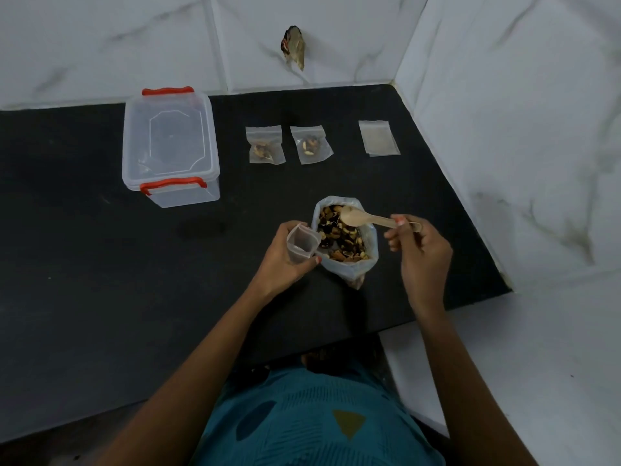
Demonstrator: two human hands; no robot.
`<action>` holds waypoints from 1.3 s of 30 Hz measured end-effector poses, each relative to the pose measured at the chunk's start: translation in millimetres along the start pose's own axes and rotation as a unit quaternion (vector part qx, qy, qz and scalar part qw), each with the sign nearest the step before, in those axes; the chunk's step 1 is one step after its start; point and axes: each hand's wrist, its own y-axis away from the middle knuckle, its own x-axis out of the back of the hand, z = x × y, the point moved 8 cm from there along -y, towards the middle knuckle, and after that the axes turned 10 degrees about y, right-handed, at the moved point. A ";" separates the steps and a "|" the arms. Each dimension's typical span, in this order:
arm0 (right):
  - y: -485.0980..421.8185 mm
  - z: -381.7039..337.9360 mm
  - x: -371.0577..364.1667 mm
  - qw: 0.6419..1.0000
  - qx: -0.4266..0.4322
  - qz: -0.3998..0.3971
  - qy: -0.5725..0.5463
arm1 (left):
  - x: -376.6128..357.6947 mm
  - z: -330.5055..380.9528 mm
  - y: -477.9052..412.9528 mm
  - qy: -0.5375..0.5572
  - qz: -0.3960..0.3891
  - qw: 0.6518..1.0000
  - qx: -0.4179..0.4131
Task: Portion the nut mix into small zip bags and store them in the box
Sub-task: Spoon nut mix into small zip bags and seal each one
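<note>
Down near the front edge of the black stone countertop (100,264), I've got the left hand (282,260) curled round a small clear zip bag (299,243), propping its mouth open just beside the big soft plastic bag (353,269) of nut mix (341,238). The right hand (424,255) pinches the handle of a pale wooden spoon (359,218), whose bowl hangs over the nuts and looks empty. My worry: nothing steadies the big bag, which just stands there slumped, so a hard dig could tip it over. That spoon looks shallow too, so pieces could roll off on the way across, and the floppy little mouth could fold shut. The mix is a jumble of pale and dark bits, heaped close to the rim. Further back lie one filled zip bag (266,146), a second filled zip bag (311,144) and a flat empty zip bag (378,137). The clear plastic box with red clips (171,146) sits lidded, well off to the left.
</note>
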 end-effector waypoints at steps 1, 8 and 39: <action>-1.3 4.6 0.8 1.000 0.005 -0.002 0.024 | -1.5 -2.0 0.5 -0.001 -0.006 1.000 0.001; 7.8 21.7 -11.5 0.989 0.064 -0.032 0.131 | -8.8 -12.0 1.3 -0.004 -0.039 0.999 0.011; 5.7 51.9 -37.8 0.989 -0.120 -0.078 0.028 | -9.6 -24.2 3.2 -0.007 -0.075 0.996 0.046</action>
